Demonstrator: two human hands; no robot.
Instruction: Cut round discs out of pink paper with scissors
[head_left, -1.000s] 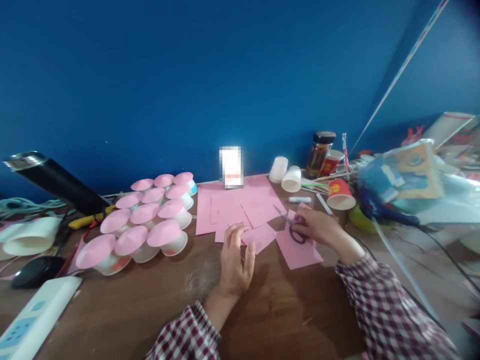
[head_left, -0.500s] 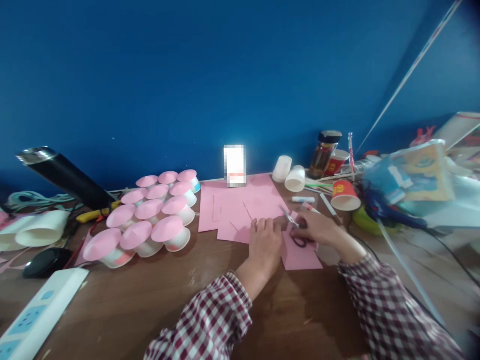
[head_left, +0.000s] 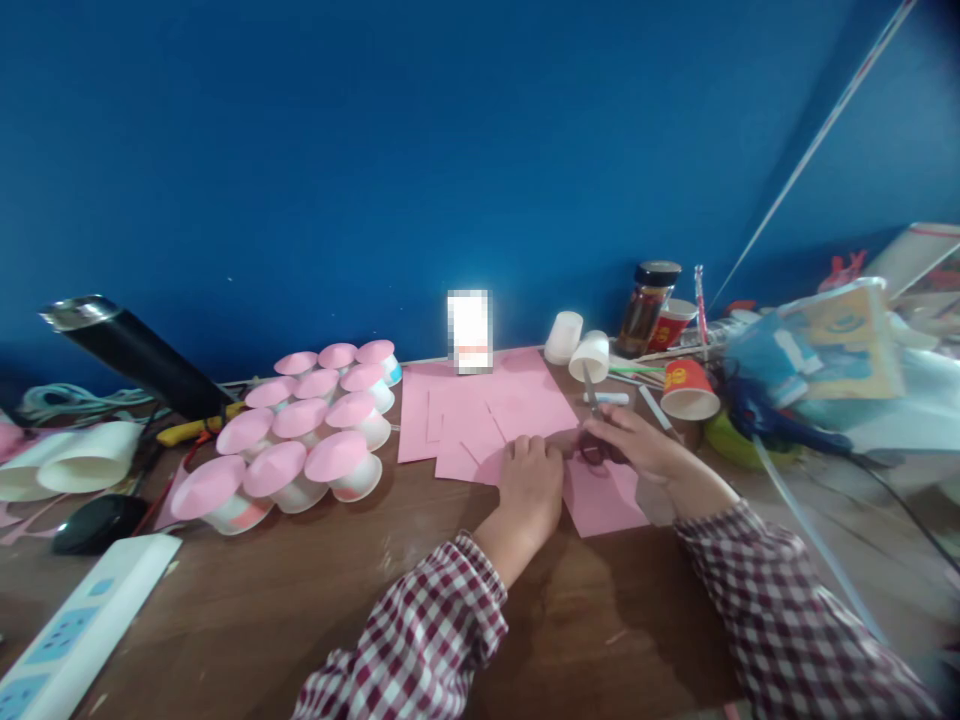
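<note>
My right hand (head_left: pixel 637 445) grips a pair of scissors (head_left: pixel 591 400), fingers around the dark handles and blades pointing away toward the white cups. My left hand (head_left: pixel 529 490) rests palm down on the pink paper, its fingers curled close together, holding it at the edge; the thumb is hidden. Between and below the hands lies a smaller pink paper piece (head_left: pixel 604 500). Larger pink sheets (head_left: pixel 517 390) overlap behind my left hand, some with slits in them.
On the left stand several paper cups topped with pink paper cones (head_left: pixel 300 418). A black flask (head_left: pixel 142 350), a power strip (head_left: pixel 90 620), white cups (head_left: pixel 564 338), a dark jar (head_left: pixel 649 310), a red cup (head_left: pixel 688 390) and a blue glue gun (head_left: pixel 787 415) surround the work area.
My right hand has lifted the scissors slightly up and away from the smaller pink piece, and the blades now point more toward the wall. My left hand has stayed nearly still.
</note>
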